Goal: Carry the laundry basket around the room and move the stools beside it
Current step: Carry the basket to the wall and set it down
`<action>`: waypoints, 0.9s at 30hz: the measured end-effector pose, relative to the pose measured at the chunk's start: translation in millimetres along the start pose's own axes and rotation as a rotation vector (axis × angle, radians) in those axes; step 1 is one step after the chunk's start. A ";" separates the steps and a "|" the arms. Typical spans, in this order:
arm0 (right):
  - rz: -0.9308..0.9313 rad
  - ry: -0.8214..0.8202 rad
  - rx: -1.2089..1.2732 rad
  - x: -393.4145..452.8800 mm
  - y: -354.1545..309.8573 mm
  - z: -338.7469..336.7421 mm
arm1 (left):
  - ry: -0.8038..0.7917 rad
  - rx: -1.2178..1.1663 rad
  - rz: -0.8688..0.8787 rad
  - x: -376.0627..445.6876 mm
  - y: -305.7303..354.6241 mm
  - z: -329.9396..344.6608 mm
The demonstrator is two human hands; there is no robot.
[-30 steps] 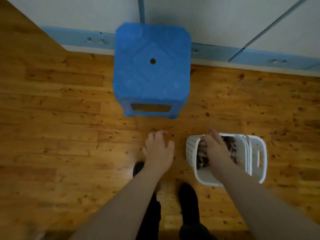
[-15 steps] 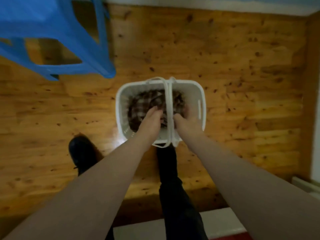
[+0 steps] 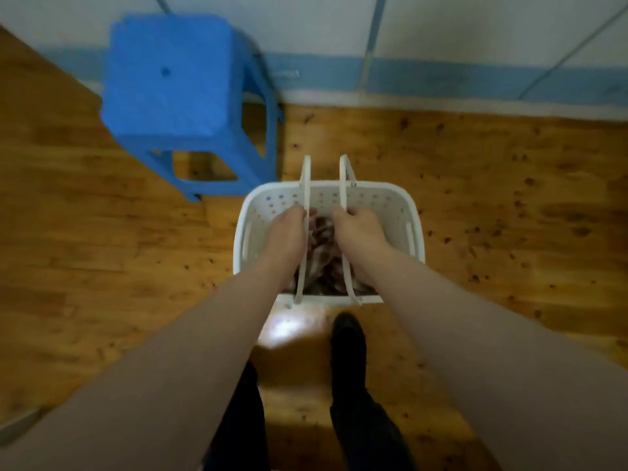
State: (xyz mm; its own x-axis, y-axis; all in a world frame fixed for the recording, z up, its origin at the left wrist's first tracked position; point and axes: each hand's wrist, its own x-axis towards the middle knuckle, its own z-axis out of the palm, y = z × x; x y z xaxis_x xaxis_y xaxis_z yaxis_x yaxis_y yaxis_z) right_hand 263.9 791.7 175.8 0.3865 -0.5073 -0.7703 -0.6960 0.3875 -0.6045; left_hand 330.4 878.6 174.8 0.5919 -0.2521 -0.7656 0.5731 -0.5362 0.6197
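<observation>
I am looking straight down past my own bare forearms at a knotty wooden floor (image 3: 492, 205). At the far left of the view, against the blue-banded base of a pale wall (image 3: 441, 35), stands a blue plastic stool (image 3: 170, 86), square-topped with a small hole in its seat; its nearest leg sits just beside the far left corner of the basket, apart from it as far as I can tell. In the middle, directly in front of my dark-trousered legs and one dark shoe (image 3: 348, 334), is the white laundry basket (image 3: 384, 202), a perforated plastic tub with dark, reddish crumpled clothing (image 3: 323, 260) in the bottom. Two thin white loop handles (image 3: 306, 178) stand upright over its opening. My left hand (image 3: 285, 236) is curled closed around the left handle, and my right hand (image 3: 362, 232) is curled closed around the right one, fingers wrapped over the straps near their middles. I cannot tell whether the basket rests on the floor or hangs just above it. I judge it light: thin plastic, only partly filled with soft cloth. The handles look slim and likely flex, so gripping both at the centre, as now, should keep it level. The stool looks rigid and light, best taken by the seat edges.
</observation>
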 end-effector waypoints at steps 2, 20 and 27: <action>-0.086 0.032 -0.021 -27.3 -55.7 -7.0 | 0.047 -0.018 0.080 -26.4 54.6 -20.4; -1.151 -0.070 -0.161 -467.6 -590.5 85.3 | 0.420 -0.491 0.851 -401.1 500.3 -355.9; -1.278 -0.181 -0.173 -591.1 -649.9 237.7 | 0.686 -0.568 0.955 -477.4 482.2 -552.7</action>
State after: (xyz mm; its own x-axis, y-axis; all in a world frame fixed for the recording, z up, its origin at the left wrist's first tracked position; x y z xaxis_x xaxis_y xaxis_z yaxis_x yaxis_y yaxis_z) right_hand 631.6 1022.6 975.6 0.8960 -0.3254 0.3022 0.1593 -0.3998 -0.9026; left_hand 637.4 1185.6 934.7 0.9659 0.2082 0.1538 -0.1736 0.0805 0.9815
